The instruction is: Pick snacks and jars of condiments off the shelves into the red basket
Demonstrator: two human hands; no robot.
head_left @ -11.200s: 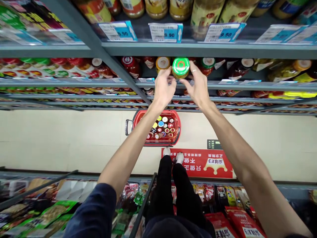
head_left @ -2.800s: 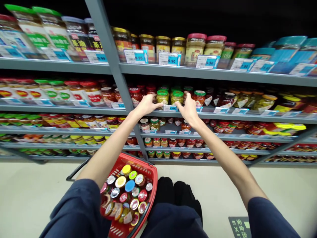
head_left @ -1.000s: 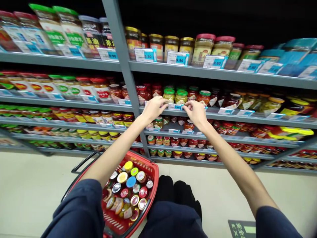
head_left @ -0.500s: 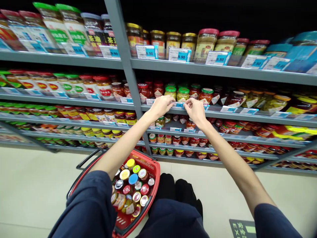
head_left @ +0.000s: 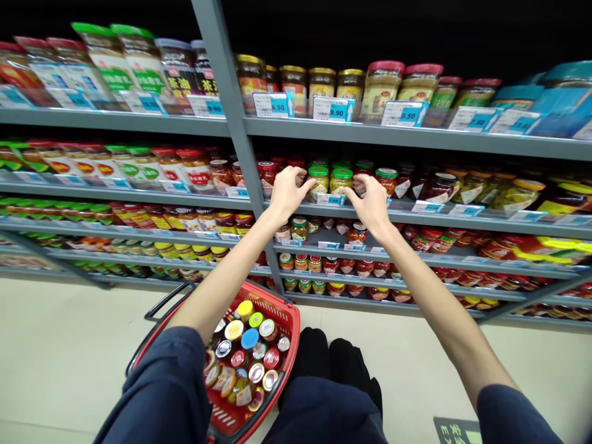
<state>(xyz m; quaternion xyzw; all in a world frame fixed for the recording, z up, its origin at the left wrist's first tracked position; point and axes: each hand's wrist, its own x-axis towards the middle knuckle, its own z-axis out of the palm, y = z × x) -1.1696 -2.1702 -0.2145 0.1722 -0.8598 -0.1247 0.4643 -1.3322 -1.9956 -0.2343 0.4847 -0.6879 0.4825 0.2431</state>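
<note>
Two green-lidded glass jars of yellow-green pickles, a left one (head_left: 319, 183) and a right one (head_left: 341, 182), stand side by side at the front of the middle shelf. My left hand (head_left: 289, 192) is just left of the pair, thumb and fingers curved apart with nothing between them. On the other side, my right hand (head_left: 371, 202) is also open, its thumb near the right jar. Whether either thumb touches glass I cannot tell. A price tag (head_left: 330, 200) sits on the shelf edge below the jars. Fingers partly cover red-sauce jars behind them.
A red shopping basket (head_left: 290, 345) full of assorted jars is at the lower left, beside my legs. A grey upright post (head_left: 238, 117) divides the shelving. Above the hands runs a shelf edge (head_left: 324, 128), and more jars line the shelves below.
Both hands have opened, thumbs and fingertips spreading from a pinched shape near the price tag. They have risen slightly relative to the shelf and now flank the two jars. The view has shifted slightly.
</note>
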